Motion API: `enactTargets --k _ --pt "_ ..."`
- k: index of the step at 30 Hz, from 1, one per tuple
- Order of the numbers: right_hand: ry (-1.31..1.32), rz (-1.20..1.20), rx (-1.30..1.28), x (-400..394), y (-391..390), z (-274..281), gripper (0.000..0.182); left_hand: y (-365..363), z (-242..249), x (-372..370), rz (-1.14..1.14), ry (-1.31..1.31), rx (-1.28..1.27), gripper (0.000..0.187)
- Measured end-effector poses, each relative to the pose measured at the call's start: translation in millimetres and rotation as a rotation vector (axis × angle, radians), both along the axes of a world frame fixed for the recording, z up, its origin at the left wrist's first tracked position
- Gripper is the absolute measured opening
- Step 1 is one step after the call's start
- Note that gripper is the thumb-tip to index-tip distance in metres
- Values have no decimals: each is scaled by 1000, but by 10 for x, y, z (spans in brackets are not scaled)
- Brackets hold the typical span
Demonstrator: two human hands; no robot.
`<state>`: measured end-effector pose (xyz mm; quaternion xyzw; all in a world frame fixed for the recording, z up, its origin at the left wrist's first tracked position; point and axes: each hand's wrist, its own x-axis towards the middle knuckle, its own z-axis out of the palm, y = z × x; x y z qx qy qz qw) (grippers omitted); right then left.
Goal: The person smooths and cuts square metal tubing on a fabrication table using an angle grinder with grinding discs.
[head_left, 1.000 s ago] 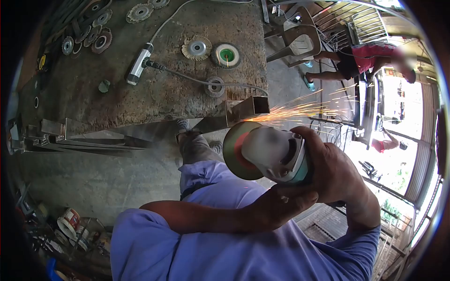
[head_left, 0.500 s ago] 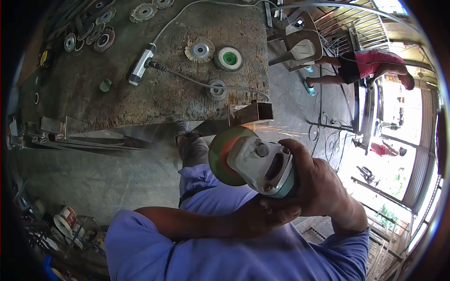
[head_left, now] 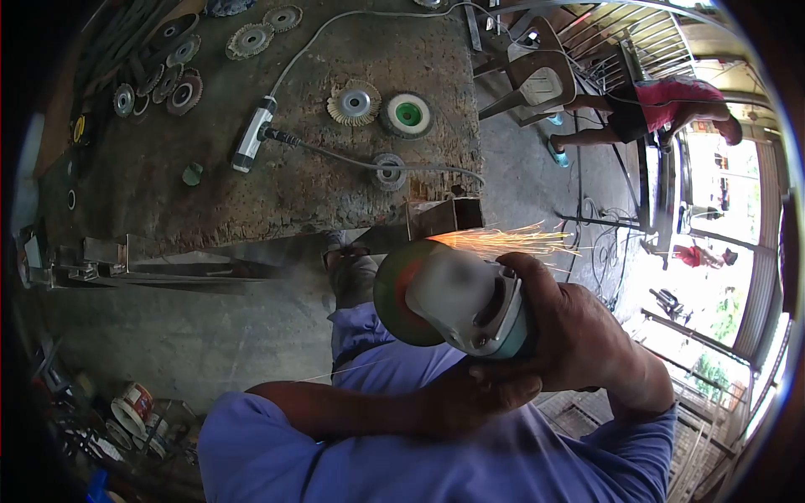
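Note:
An angle grinder point(head_left: 495, 312) is held in front of my chest, its disc point(head_left: 392, 293) meeting the near end of a square metal tube point(head_left: 432, 220) at the bench edge. Orange sparks point(head_left: 511, 241) stream rightward from that contact. My right hand point(head_left: 579, 339) is wrapped round the grinder's body from the right. From below and the left, my left hand point(head_left: 495, 396) is closed at the grinder's rear underside; part of its grip is hidden.
The worn workbench point(head_left: 310, 193) carries a wire-fed white inline device point(head_left: 254, 134), a bristled wheel point(head_left: 354, 102), a green-centred wheel point(head_left: 408, 114) and several discs. Metal profiles point(head_left: 109, 256) jut out at left. A plastic chair point(head_left: 537, 80) and a person in red point(head_left: 671, 105) are at right.
The spark stream has grown much longer and brighter. The view has shifted slightly, and the grinder sits a little lower in it. Both hands keep their hold.

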<state>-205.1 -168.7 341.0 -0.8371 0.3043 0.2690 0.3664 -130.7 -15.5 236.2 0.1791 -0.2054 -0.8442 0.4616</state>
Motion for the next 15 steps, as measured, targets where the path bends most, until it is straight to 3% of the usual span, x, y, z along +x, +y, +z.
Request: enactTargets --k 4,7,12,15 --pt "-46 15 25 -69 -15 -23 97 -7 -19 -16 17 -91 -70 56" --pt "72 -29 -11 -47 -35 -3 102 -58 -72 -43 -63 -80 -87 58" --pt "62 -69 -22 -303 -7 72 95 -77 76 -178 -81 -32 -66 62" --pt "-147 -205 -19 -665 33 25 88 -140 61 -314 -150 -51 -66 70"
